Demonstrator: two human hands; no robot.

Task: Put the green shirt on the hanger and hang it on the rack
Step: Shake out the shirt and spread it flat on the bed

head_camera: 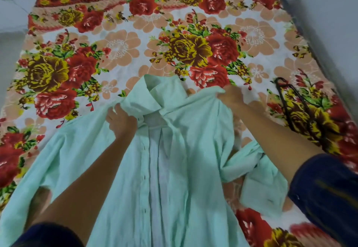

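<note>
From the head camera, a pale green shirt (174, 159) lies front-up on a bed (120, 48) covered by a sheet printed with red, yellow and peach flowers; the shirt fills the lower middle of the view, its collar toward 12 o'clock and its hem running off the edge at 6 o'clock. The button placket runs straight down the centre, partly open near the collar so a lighter inner layer shows. The left hand (121, 122) sits at about 9 o'clock of the collar, its fingers curled shut on a bunch of cloth at the shirt's left shoulder, lifting it into a ridge. The right hand (231, 96) is at about 2 o'clock of the collar, its fingers pinched on the cloth of the right shoulder, which is pulled up into a fold. Both forearms reach in from the bottom corners, each ending in a dark blue sleeve (325, 194). The shirt's left sleeve spreads toward 8 o'clock and runs off the lower left edge; the right sleeve is crumpled at about 4 o'clock, its cuff folded back beside the right forearm. A dark hanger (302, 107) lies flat on the sheet at 3 o'clock of the shirt, near the right hand but apart from it, its hook pointing toward 12 o'clock; its lower part is hard to follow against the dark flowers. Pale floor or wall shows past the bed at the left and right edges. The picture is somewhat blurred.
</note>
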